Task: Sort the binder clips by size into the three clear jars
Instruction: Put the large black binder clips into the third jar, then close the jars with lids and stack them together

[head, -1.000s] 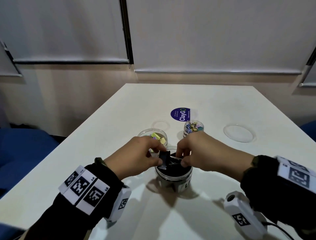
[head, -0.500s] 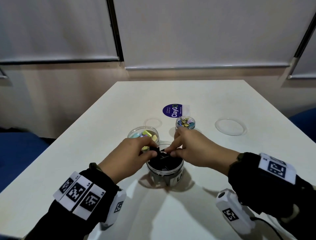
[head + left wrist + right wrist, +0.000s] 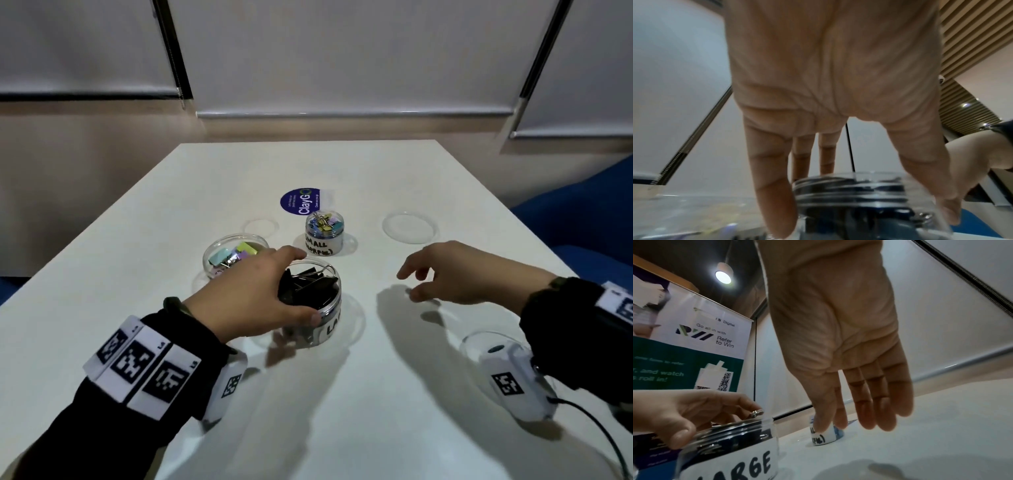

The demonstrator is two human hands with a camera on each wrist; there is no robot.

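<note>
The large jar (image 3: 330,320), labelled LARGE (image 3: 731,451), stands near the table's front and holds several black binder clips (image 3: 308,287). My left hand (image 3: 303,287) grips its rim from above, thumb on the near side and fingers (image 3: 774,194) over the far side. The medium jar (image 3: 219,255) with pastel clips sits behind and to the left. The small jar (image 3: 323,236) of tiny coloured clips, also seen as the small jar (image 3: 826,436), stands further back. My right hand (image 3: 409,285) hovers right of the large jar, fingers spread, palm empty (image 3: 851,425).
A clear lid (image 3: 411,228) lies at the back right and a smaller one (image 3: 261,228) behind the medium jar. A third clear disc (image 3: 474,342) lies under my right wrist. A round blue sticker (image 3: 301,201) sits behind the small jar. The white table (image 3: 376,411) is bare in front.
Both hands were pinching a black clip over the large jar. Now the clip lies in the jar, my right hand has pulled away to the right and opened, and my left hand grips the rim.
</note>
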